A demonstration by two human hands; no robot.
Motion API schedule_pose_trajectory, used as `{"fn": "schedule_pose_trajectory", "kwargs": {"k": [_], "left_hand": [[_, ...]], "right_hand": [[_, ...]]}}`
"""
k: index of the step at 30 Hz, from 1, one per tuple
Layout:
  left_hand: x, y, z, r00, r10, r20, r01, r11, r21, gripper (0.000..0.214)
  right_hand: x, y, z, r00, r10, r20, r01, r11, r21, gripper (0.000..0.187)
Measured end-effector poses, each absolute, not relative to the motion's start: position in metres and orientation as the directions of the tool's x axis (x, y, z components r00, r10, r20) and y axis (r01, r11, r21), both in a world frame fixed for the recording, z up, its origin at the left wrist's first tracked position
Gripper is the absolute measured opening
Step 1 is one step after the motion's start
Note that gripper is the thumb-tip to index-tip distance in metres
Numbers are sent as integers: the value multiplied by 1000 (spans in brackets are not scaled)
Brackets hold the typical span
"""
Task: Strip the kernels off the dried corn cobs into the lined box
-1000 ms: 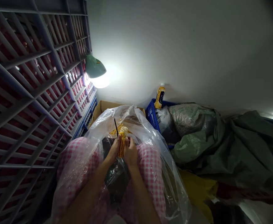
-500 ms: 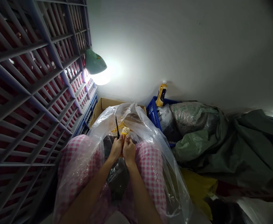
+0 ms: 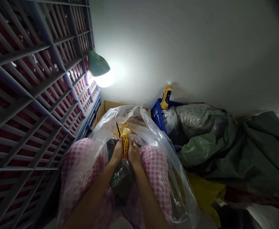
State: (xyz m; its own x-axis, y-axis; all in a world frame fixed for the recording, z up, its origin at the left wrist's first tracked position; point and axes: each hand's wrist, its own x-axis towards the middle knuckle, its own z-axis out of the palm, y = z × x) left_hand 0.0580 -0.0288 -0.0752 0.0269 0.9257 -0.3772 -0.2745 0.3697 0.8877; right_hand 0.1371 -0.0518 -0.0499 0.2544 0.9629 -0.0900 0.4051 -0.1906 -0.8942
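At near centre, my left hand point(image 3: 117, 150) clasps dark stick point(image 3: 118, 129) and corn cob point(image 3: 125, 147), right hand point(image 3: 134, 153) curled round the latter, which uneven pressure could dislodge.

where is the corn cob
In the head view, the corn cob is just left of centre, between the left hand and right hand, in front of the loose kernels.

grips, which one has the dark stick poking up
The left grip: the dark stick rises beside its thumb. The right grip, across the corn cob, shows none.
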Motion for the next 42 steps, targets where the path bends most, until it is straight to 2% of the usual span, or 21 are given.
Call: {"fn": "schedule_pose_trajectory", "kwargs": {"k": [3, 6, 13, 20, 29, 36, 42], "left_hand": [[58, -28, -73, 68, 924, -377, -315, 379, 870, 72], [58, -28, -73, 8, 948, -319, -256, 311, 915, 68], [59, -30, -75, -126, 958, -257, -155, 237, 959, 60], [58, -32, -77, -195, 965, -173, 8, 178, 984, 58], [56, -31, -83, -203, 973, -114, 102, 137, 985, 53], [55, -31, -79, -196, 966, -168, 108, 192, 975, 56], [56, -29, -72, -245, 946, -213, 3, 221, 975, 56]], "right_hand": [[141, -57, -50, 232, 972, -41, 349, -122, -929, 55], [138, -61, -50, 271, 962, -21, 342, -117, -932, 43], [126, -59, -53, 356, 934, -16, 389, -164, -906, 35], [121, -60, -56, 419, 908, 12, 428, -185, -885, 36], [117, -56, -60, 427, 903, 42, 481, -188, -857, 46], [116, -53, -63, 444, 896, 25, 467, -207, -860, 45], [120, -50, -68, 504, 863, -48, 344, -251, -905, 40]]}}
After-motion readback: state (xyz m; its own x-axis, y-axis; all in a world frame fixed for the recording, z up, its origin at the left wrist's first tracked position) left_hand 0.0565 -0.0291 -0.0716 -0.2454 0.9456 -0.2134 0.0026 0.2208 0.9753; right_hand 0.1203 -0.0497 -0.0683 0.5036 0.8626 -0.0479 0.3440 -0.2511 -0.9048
